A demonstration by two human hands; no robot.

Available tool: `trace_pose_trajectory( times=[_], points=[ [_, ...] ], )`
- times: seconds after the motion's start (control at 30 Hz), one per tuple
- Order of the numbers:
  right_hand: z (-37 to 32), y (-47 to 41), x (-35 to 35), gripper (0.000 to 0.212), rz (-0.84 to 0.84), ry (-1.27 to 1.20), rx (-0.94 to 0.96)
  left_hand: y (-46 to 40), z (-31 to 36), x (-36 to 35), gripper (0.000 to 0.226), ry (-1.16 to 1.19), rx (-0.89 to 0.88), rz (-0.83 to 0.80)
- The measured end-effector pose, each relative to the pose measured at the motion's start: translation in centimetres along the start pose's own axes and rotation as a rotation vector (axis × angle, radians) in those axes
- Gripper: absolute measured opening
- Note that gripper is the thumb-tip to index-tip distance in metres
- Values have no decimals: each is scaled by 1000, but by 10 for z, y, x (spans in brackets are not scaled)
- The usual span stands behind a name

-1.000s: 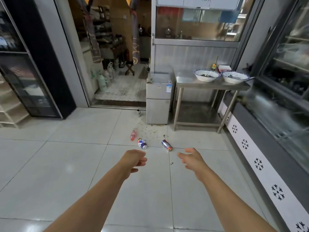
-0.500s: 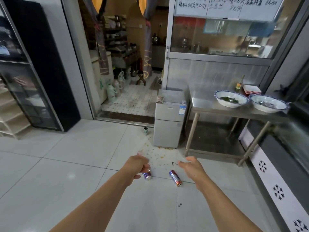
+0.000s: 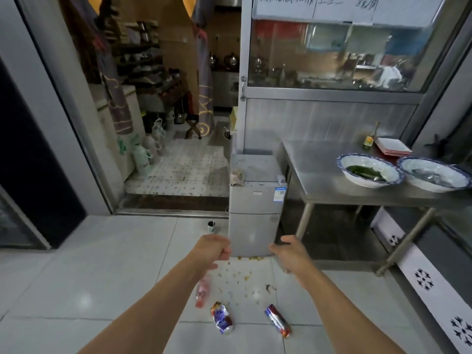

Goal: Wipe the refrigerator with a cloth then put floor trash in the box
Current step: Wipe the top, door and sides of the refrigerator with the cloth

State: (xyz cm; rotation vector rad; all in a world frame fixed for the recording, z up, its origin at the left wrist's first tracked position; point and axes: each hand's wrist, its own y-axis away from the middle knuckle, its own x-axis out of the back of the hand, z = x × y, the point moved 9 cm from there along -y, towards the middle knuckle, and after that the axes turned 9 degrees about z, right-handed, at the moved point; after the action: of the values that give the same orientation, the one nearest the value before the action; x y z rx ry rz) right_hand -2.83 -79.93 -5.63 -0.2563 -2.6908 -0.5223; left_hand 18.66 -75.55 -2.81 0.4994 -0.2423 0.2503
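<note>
A small silver refrigerator (image 3: 255,208) stands on the floor ahead, with a crumpled cloth (image 3: 238,178) on its top left corner. On the tiles in front lie a crushed blue can (image 3: 222,319), a red-and-blue can (image 3: 278,320), a clear bottle with a red label (image 3: 202,292) and scattered crumbs (image 3: 240,277). My left hand (image 3: 213,251) is loosely curled and empty, just left of the refrigerator's lower door. My right hand (image 3: 288,255) has spread fingers and holds nothing, in front of its lower right corner. No box is in view.
A steel table (image 3: 319,172) with two large bowls (image 3: 370,172) and red plates stands right of the refrigerator. A small cup (image 3: 211,226) sits on the floor at its left. An open doorway (image 3: 166,149) leads to a cluttered kitchen. A dark glass cabinet (image 3: 30,162) is at left.
I have walked closer to the refrigerator; it and the table look larger. The floor trash has slid from ahead of my hands to below them. Both hands stay empty.
</note>
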Motion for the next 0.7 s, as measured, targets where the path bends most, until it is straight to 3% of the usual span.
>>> trace_pose_trajectory(
  times=[0.13, 0.23, 0.4, 0.53, 0.7],
  points=[
    [-34, -64, -19, 25, -3, -23, 1, -69, 38, 2, 9, 6, -6, -18],
    [-60, -116, -35, 25, -5, -39, 11, -120, 68, 2, 7, -6, -7, -8],
    [-99, -208, -69, 44, -49, -33, 26, -201, 110, -1, 15, -11, -10, 27],
    [-126, -273, -100, 38, -93, -19, 8, -261, 131, -1, 19, 5, 15, 51],
    [-148, -336, -136, 50, -106, 75, 24, -331, 147, 3, 23, 4, 30, 32]
  ],
)
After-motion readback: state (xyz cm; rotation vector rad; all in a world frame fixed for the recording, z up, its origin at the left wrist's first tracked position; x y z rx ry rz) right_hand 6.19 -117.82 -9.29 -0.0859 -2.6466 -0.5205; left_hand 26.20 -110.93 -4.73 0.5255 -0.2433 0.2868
